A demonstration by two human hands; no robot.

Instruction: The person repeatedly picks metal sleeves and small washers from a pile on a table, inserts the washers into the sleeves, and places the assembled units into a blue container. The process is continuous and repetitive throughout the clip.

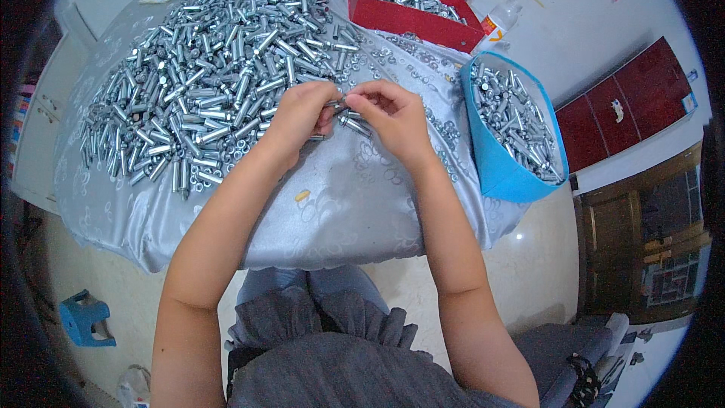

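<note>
- Fingers (332, 109) of both hands meet at the centre of the frame, pinched narrow around a small metal bolt (353, 122); what each fingertip does is too small to tell.
- Left hand (298, 117) closes on the bolt's left end; right hand (393, 117) closes on its right part, so both are equally near.
- Bolt's long axis runs from upper left to lower right, its free end showing below the right hand's fingers.
- Both hands are curled, knuckles up, wrists above the bench (340, 204), which is covered in a silvery patterned cloth; the forearms rise from the lower edge and converge.
- Just left of the hands, filling the upper left of the frame, lies a large heap of bolts (204, 75).
- Right of the hands stands a blue container (495, 170) filled with bolts.
- At upper centre sits a red box (411, 19), also holding bolts.
- Loose washers (445, 132) lie scattered between the hands and the blue container.
</note>
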